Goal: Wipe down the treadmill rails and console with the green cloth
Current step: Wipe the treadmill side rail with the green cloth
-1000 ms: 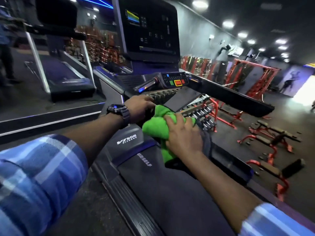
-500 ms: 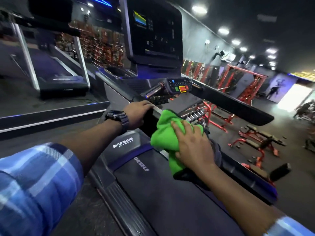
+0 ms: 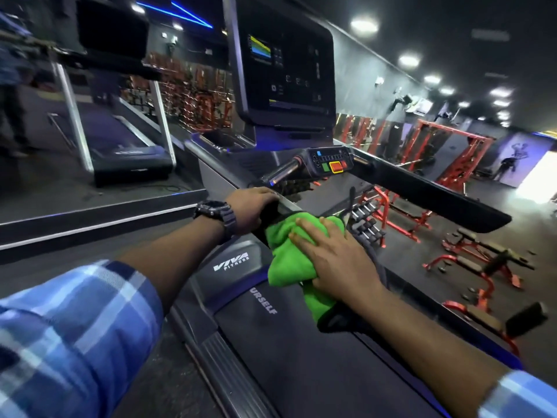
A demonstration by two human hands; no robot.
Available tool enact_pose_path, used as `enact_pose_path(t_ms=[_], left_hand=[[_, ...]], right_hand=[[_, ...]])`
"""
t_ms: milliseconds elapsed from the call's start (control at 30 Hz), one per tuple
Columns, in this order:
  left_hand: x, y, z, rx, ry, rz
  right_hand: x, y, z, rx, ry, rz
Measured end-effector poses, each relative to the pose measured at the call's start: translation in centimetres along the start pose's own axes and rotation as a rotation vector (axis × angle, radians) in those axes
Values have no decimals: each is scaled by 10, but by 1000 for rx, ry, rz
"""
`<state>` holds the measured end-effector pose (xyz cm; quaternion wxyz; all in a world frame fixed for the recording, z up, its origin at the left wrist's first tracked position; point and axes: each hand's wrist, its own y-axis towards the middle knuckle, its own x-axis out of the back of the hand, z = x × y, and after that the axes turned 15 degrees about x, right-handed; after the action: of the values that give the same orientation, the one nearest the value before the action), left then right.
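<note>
Green cloth [image 3: 289,257] | right hand [image 3: 334,260] presses | left hand [image 3: 251,208] grips rail [image 3: 286,203] edge

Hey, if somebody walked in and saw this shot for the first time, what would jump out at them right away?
Most likely the bright green cloth, bunched at the centre under the right hand, whose fingers press it onto a treadmill rail. Just left of it, the left hand, a black watch on its wrist, grips the rail's end. Above them stands the dark console screen, with red and green buttons on the small control panel below it.
</note>
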<state>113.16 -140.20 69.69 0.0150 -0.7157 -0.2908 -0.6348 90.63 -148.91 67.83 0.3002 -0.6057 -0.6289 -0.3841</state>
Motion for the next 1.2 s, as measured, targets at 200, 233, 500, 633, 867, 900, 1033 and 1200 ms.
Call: enact_pose_path(t_ms=[200,233,500,633,867,900,1033,1200], left_hand=[[4,14,23,-10,-34,9],[4,16,29,19,-22,9],[6,14,41,74,22,-12],[2,22,49,99,15,14],[4,28,52,104,-137,-17],[5,28,51,95,-143,-20],[9,33,51,102,-107,5],[0,40,54,126,-78,47]], right_hand=[[-12,77,25,-94,-115,-69],[-19,80,28,-19,-177,-63],[-35,35,12,245,-169,-276],[-10,84,14,-97,-23,-105],[-21,142,14,142,-93,-164],[-24,134,11,243,-130,-159],[-11,100,-9,298,16,-87],[2,135,5,-92,143,-74]])
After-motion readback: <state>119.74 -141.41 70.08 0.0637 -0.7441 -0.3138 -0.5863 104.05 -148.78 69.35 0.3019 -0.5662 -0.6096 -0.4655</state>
